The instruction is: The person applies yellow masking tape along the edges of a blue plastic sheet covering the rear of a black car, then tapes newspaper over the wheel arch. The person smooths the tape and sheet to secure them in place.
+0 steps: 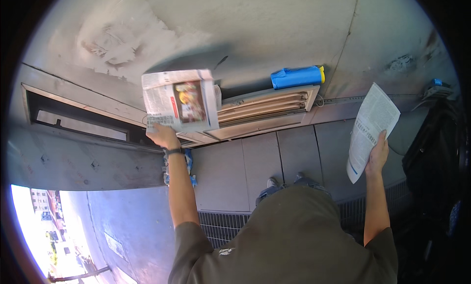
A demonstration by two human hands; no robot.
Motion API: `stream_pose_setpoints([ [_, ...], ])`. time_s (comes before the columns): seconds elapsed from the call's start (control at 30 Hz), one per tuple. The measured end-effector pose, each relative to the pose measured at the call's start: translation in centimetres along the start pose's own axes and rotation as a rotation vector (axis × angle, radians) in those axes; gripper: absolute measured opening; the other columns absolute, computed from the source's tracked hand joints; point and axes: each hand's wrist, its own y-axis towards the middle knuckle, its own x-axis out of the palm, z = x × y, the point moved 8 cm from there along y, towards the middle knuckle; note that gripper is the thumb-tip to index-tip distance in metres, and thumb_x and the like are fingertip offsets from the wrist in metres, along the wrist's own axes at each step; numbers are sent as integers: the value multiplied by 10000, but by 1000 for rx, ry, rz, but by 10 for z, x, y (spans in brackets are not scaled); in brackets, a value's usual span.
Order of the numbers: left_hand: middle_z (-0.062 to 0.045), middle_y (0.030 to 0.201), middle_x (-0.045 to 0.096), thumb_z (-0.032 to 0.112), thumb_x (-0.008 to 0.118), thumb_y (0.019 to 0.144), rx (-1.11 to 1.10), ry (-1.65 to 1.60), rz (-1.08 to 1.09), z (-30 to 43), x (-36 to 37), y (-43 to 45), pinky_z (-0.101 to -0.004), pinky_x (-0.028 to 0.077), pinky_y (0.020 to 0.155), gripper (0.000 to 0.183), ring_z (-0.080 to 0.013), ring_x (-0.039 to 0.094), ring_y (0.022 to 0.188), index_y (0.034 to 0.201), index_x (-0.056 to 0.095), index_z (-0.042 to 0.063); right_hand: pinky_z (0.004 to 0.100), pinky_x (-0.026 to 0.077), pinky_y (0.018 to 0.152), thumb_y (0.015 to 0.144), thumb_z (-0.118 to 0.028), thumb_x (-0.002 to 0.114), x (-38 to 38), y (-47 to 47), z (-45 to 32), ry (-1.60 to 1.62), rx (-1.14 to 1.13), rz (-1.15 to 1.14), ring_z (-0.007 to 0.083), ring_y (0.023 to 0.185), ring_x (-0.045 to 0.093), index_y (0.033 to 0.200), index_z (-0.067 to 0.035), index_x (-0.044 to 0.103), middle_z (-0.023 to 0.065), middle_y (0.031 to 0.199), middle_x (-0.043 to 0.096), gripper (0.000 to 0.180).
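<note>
My left hand (164,136) grips the lower left corner of a folded newspaper (158,100) with a colour picture on it, held up before the grey wall. On the right, my right hand (377,157) holds another folded newspaper sheet (371,125) by its lower right edge, the paper tilted and hanging free of the wall. Between the two, a roll in blue wrapping (297,77) with a yellow end lies on top of a louvred vent frame (265,107) low on the wall. Part of the vent is hidden behind the left newspaper.
A recessed window frame (81,118) is at the left, with crumpled blue and white plastic (188,166) on the floor by the corner. Grey floor panels (220,166) meet a metal grating (220,225). Dark fabric (430,151) hangs at the right. Bright outdoors shows at lower left.
</note>
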Motion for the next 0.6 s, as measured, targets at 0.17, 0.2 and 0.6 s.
stream_pose_setpoints([
  [0.17,-358,1580,385,168,800,855,379,467,93,-12,46,-30,-540,307,1225,983,-474,358,1495,1595,193,-56,358,552,975,1134,-313,531,34,-55,13,39,166,-93,238,1122,697,1353,68,591,178,1254,696,444],
  [0.2,-339,1684,168,154,843,770,519,361,-38,-13,56,-42,-596,148,1270,1122,-488,119,1574,1646,157,14,360,548,987,1127,-279,540,49,-67,12,77,211,-184,235,1139,689,1347,67,596,173,1258,694,414],
  [0.6,-257,1490,595,191,847,896,520,-402,-1088,117,74,-212,-513,422,1180,810,-372,550,1398,1572,450,-10,319,599,893,1010,-170,766,129,-153,-16,-21,176,-423,179,1013,735,1258,97,699,144,1168,764,371],
])
